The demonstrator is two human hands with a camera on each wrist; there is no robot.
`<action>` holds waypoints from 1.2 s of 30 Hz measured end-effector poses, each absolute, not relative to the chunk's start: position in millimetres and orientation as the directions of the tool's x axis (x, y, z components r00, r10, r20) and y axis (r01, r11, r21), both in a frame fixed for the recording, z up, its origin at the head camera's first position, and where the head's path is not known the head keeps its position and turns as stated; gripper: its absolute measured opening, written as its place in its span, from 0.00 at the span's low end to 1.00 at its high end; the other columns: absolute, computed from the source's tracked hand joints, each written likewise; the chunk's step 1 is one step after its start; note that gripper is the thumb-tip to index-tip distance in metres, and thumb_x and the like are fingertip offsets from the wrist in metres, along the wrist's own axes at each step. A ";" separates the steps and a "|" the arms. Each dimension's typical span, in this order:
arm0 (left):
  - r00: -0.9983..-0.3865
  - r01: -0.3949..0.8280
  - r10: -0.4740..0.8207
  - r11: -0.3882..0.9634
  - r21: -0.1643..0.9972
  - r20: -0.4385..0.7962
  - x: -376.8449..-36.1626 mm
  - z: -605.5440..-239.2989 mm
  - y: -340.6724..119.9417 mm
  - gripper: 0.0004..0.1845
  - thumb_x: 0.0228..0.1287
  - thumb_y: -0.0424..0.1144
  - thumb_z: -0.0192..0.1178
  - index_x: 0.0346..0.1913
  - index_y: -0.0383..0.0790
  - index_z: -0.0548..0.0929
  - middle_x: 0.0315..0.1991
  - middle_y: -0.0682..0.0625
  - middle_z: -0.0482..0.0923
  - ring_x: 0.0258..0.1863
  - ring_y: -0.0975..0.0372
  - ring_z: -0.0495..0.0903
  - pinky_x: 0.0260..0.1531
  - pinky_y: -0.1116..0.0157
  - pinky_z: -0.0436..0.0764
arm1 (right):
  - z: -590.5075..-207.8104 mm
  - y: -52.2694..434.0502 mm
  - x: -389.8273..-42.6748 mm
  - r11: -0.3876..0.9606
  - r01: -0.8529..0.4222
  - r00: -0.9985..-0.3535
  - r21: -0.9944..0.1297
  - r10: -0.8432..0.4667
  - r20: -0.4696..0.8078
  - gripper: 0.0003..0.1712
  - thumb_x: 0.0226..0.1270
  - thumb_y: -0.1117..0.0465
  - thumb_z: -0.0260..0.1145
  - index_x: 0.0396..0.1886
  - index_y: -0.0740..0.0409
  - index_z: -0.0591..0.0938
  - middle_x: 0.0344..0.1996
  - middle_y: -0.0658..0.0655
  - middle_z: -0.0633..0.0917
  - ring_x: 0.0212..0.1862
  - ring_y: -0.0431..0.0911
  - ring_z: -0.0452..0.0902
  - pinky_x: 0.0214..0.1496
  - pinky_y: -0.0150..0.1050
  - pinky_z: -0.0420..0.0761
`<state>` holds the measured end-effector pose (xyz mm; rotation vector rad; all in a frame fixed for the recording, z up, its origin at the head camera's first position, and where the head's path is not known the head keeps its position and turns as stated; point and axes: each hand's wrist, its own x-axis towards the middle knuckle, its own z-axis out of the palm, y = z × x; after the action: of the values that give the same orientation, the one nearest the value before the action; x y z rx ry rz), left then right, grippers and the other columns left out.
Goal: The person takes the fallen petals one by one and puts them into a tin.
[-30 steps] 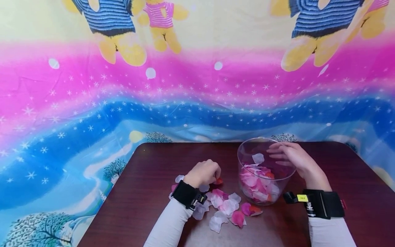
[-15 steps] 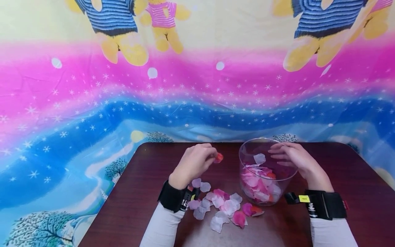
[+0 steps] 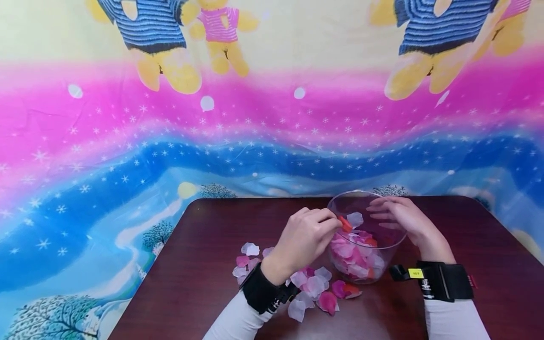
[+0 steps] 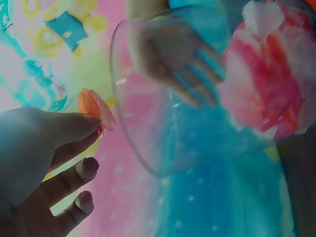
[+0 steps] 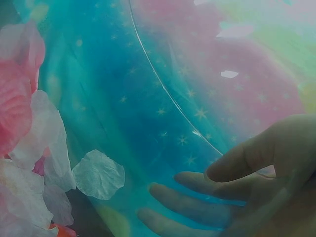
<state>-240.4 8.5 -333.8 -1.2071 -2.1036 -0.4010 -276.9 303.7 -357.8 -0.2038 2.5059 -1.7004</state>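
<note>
Head view: left hand [image 3: 303, 238] pinching a red petal [image 3: 344, 224] between thumb and fingertips, holding it right at the near rim of the clear plastic bowl [image 3: 365, 274], with the other fingers loosely curled. Right hand [image 3: 401, 217] resting against the bowl's far side, fingers relaxed and spread on its wall, gripping nothing. Pink and white petals piling inside the bowl, loose petals [image 3: 312, 285] lying on the dark table [image 3: 199, 264] just beside it.
</note>
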 end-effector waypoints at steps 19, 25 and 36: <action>-0.543 0.774 0.588 0.627 0.088 0.600 -264.0 -325.4 -37.0 0.06 0.68 0.39 0.69 0.46 0.48 0.90 0.45 0.57 0.86 0.41 0.64 0.86 0.41 0.63 0.83 | -358.7 305.2 -277.7 0.371 -0.055 -0.984 -0.927 -0.176 -0.012 0.29 0.86 0.54 0.40 0.70 0.72 0.70 0.65 0.74 0.76 0.64 0.66 0.76 0.58 0.48 0.82; -0.764 0.588 0.452 0.782 0.207 0.460 -282.7 -322.6 -86.9 0.08 0.65 0.40 0.71 0.46 0.50 0.89 0.47 0.57 0.86 0.45 0.59 0.86 0.41 0.55 0.83 | -355.5 305.3 -277.5 0.374 -0.055 -0.984 -0.926 -0.176 -0.013 0.29 0.86 0.55 0.40 0.70 0.72 0.70 0.65 0.75 0.76 0.64 0.67 0.76 0.58 0.50 0.82; -0.967 0.254 0.250 0.909 0.330 0.054 -308.4 -354.6 -154.7 0.09 0.59 0.42 0.76 0.41 0.45 0.89 0.33 0.54 0.84 0.36 0.58 0.82 0.42 0.49 0.79 | -356.2 306.2 -277.4 0.371 -0.056 -0.984 -0.927 -0.179 -0.012 0.30 0.86 0.53 0.41 0.70 0.73 0.69 0.65 0.74 0.76 0.64 0.65 0.76 0.58 0.49 0.82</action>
<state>-308.4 -154.7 -354.6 -0.4036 -3.0594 -0.5311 -277.4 306.2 -356.2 -0.2164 2.5072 -1.6891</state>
